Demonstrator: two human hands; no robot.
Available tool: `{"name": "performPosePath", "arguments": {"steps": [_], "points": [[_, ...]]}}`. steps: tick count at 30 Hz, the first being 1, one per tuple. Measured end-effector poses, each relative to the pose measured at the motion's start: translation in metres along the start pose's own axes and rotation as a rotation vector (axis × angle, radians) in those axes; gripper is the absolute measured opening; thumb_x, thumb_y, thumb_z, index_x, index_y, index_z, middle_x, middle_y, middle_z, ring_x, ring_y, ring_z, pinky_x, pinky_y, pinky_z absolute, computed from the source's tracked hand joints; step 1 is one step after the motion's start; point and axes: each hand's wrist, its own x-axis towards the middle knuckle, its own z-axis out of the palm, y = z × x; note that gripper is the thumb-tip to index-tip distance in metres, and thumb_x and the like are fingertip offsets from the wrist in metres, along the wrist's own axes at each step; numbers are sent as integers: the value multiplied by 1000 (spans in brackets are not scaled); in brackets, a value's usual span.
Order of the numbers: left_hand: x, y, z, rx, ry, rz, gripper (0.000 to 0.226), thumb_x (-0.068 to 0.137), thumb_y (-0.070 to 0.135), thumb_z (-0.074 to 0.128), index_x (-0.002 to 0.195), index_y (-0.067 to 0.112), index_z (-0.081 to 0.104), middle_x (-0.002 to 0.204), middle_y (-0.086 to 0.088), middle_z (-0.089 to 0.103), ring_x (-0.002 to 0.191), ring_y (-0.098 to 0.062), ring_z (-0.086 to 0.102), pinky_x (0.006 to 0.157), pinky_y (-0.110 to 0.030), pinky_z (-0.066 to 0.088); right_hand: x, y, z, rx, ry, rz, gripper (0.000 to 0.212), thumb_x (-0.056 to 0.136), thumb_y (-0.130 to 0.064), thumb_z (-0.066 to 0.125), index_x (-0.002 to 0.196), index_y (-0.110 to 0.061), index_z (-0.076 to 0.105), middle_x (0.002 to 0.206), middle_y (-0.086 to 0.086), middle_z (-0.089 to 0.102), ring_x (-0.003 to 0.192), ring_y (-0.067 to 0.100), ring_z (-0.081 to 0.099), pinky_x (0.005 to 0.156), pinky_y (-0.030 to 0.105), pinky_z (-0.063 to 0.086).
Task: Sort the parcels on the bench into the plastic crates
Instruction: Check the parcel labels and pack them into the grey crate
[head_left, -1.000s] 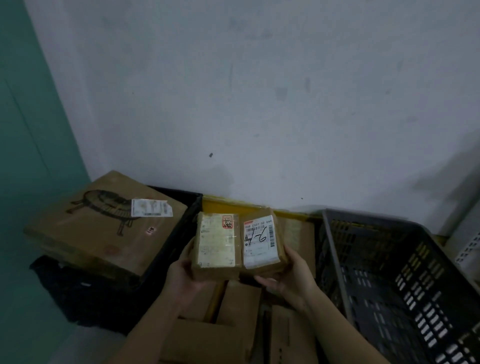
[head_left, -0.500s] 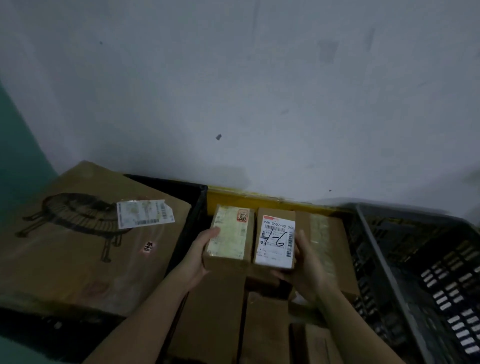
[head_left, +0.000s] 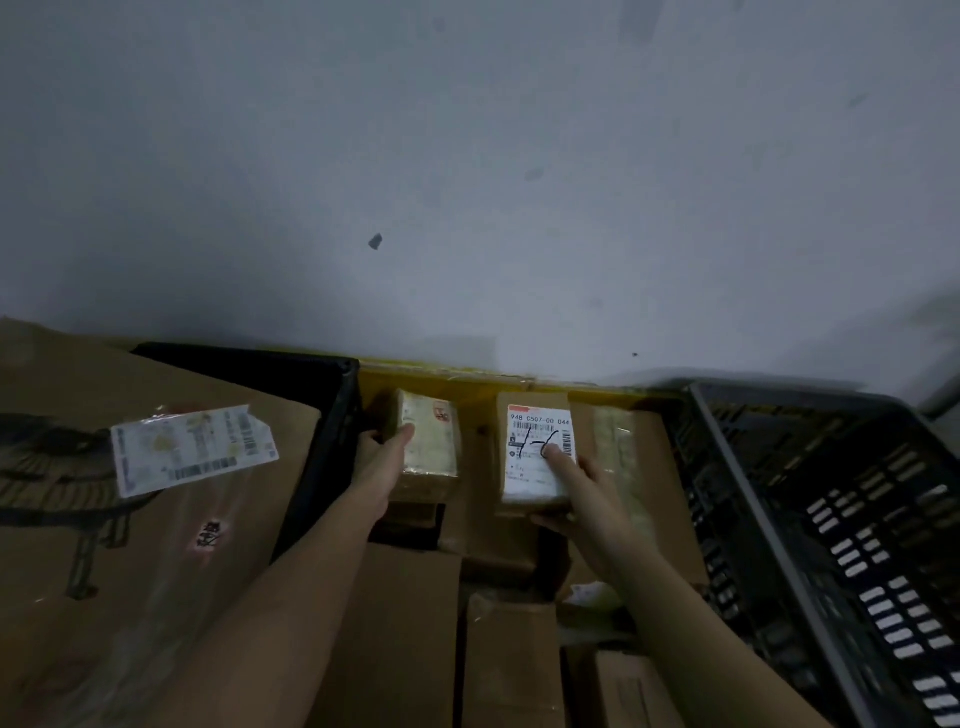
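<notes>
A large cardboard box fills the lower left of the frame, printed with a dark drawing and carrying a crumpled white label. It lies across a black crate, covering most of it. At centre, more brown cartons are packed tightly in a yellow-rimmed crate, with dark gaps between some of them. A grey slotted plastic crate occupies the lower right. A pale, scuffed wall takes up the whole upper half.

Two small parcels sit side by side on top of the cartons, just apart. The left hand grips the left side of the yellowish-labelled parcel, thumb on top. The right hand holds the white-labelled parcel, marked in black pen, thumb pressed on the label and fingers curled under its near edge.
</notes>
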Motion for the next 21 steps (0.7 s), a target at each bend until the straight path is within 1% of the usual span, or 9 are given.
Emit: {"name": "performPosePath", "arguments": {"steps": [3,5,7,8,10,12,15,18,21], "points": [[5,-14,6,104,8,-23,64,100,46,50,150,10,33,140,-17,52,120,-37,55,101,-47,47,2,2,-2,-28,-21,29,44,91,-43,66,125,-15,62,111,9,74,103,27,71,81,43,61],[5,-23,8,198,57,-12,57,104,43,42,146,4,39,136,-20,54,119,-39,55,95,-42,47,3,4,-3,-47,-20,36,41,91,-45,65,121,-17,64,111,9,74,103,26,71,83,45,61],[2,-23,10,315,100,69,50,106,34,40,144,1,40,136,-22,54,120,-41,54,88,-41,45,3,3,-3,-64,-3,23,42,92,-45,64,124,-17,61,114,9,72,104,27,70,83,47,61],[1,-20,10,391,111,115,49,105,29,43,145,2,38,137,-22,52,121,-41,53,89,-43,45,3,2,-4,-63,13,21,45,93,-45,64,125,-16,58,116,10,70,105,28,69,81,47,61],[-3,-11,12,541,110,191,55,102,25,50,150,6,32,142,-20,48,125,-40,50,96,-46,48,1,-4,-5,-44,45,23,49,93,-46,64,128,-14,52,120,10,67,107,29,67,77,45,62],[-11,0,18,692,99,273,60,99,31,54,151,10,32,145,-16,44,129,-38,46,101,-50,46,-3,-14,-8,-43,46,5,49,94,-45,63,128,-13,49,119,10,66,107,28,66,75,42,62],[-41,19,36,895,82,437,58,100,43,46,149,14,35,151,-11,39,138,-34,34,109,-49,36,-13,-33,-19,-57,22,-43,46,95,-42,63,127,-13,50,113,8,70,102,25,69,72,38,61],[-77,33,61,965,71,567,64,100,50,40,153,17,29,158,-8,32,146,-30,24,118,-50,23,-21,-49,-42,-32,26,-80,43,96,-41,62,125,-12,50,111,8,71,99,24,71,76,41,62],[-114,36,94,983,69,619,65,100,53,39,155,20,26,160,-6,30,148,-27,23,119,-52,23,-27,-60,-77,12,24,-92,43,95,-42,62,122,-10,51,114,9,68,101,25,69,76,43,62]]}}
